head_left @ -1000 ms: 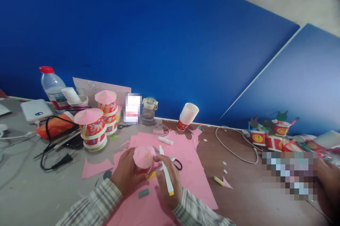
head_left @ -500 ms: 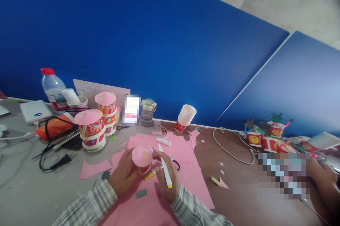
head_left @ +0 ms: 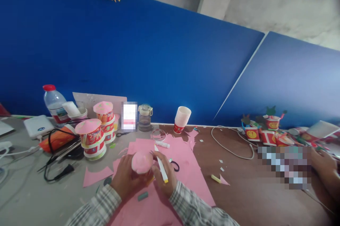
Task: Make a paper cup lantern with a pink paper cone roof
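Note:
My left hand (head_left: pixel 124 178) is wrapped round a paper cup topped with a pink paper cone (head_left: pixel 142 161), held over a sheet of pink paper (head_left: pixel 186 169). My right hand (head_left: pixel 166 180) grips a white marker with a yellow end (head_left: pixel 161 167), its tip close to the pink cone. Black-handled scissors (head_left: pixel 174 165) lie on the pink paper just beyond my right hand. A small grey piece (head_left: pixel 142 196) rests on the paper below my hands.
Two stacks of red cups with pink cone tops (head_left: pixel 91 135) stand at the left, near a water bottle (head_left: pixel 54 102), a black cable with plug (head_left: pixel 57 173) and a white power bank (head_left: pixel 38 126). A stack of paper cups (head_left: pixel 181 119), a jar (head_left: pixel 145 117) and a glue stick (head_left: pixel 162 144) sit further back. Another person's hand (head_left: pixel 325 169) is at the right.
The view has tilted upward, showing a yellow comb on top of the blue partition. My hands stay on the cup and the marker, now slightly closer together.

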### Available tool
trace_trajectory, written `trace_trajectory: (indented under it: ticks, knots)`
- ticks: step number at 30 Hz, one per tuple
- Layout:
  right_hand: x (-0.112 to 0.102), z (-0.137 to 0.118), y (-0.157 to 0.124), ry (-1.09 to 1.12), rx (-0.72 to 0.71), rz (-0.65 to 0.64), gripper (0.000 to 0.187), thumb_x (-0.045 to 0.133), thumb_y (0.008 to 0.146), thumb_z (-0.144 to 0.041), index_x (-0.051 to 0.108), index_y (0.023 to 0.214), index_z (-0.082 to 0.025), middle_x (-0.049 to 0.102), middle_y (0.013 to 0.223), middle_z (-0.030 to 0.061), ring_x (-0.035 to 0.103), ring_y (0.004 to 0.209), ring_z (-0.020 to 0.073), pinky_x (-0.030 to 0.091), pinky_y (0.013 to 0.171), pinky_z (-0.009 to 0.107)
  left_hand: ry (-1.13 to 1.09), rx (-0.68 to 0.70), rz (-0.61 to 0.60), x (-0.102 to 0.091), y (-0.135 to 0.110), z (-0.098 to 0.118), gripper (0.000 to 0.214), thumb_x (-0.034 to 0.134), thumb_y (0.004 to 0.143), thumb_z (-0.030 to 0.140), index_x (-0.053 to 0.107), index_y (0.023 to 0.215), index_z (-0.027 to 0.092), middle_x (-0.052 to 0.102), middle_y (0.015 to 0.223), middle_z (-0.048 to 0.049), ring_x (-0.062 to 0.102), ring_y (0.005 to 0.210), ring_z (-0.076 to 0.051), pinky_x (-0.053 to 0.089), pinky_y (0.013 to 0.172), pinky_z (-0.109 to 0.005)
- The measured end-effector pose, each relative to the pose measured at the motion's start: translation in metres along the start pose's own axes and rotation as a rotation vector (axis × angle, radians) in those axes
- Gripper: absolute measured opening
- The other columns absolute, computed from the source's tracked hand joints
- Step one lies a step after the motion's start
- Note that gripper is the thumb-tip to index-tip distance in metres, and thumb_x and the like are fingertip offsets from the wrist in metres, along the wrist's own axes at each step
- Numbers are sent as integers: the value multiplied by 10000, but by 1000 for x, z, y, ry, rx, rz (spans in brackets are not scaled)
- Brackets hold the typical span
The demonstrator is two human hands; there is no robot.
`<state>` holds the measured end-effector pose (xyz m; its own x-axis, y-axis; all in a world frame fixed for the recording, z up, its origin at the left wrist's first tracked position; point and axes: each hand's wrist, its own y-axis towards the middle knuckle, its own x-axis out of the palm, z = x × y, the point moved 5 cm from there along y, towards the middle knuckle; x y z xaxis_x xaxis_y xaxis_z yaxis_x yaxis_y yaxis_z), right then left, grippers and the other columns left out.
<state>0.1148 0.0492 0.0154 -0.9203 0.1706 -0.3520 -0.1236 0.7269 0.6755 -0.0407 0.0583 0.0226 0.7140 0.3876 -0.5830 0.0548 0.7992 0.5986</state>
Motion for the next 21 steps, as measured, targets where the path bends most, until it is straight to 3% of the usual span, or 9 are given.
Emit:
trace_trajectory:
  ticks: [7,16,21]
  knots:
    - [0,2,2,21,24,24,422,555,769,-137,511,1176,-238,675,1065,56,660,949,257,557,823,330,-108,-2,-78,1,0,-6,525,579,494,556,545,949,294,608,903,-56,540,822,-315,473,696,-475]
    - [-6,9,2,74,90,8,424,520,782,-130,482,1189,-245,675,1011,43,656,930,238,547,836,347,-208,-94,-112,4,-3,-11,596,628,469,522,494,1017,329,553,1038,-49,481,974,-326,448,819,-478]
    - [-9,22,-8,114,187,121,372,500,794,-169,499,1154,-264,680,917,19,663,837,227,559,740,348,-212,-137,-111,3,-3,-10,586,663,474,467,490,1015,320,554,1052,-55,447,1022,-334,441,832,-497]
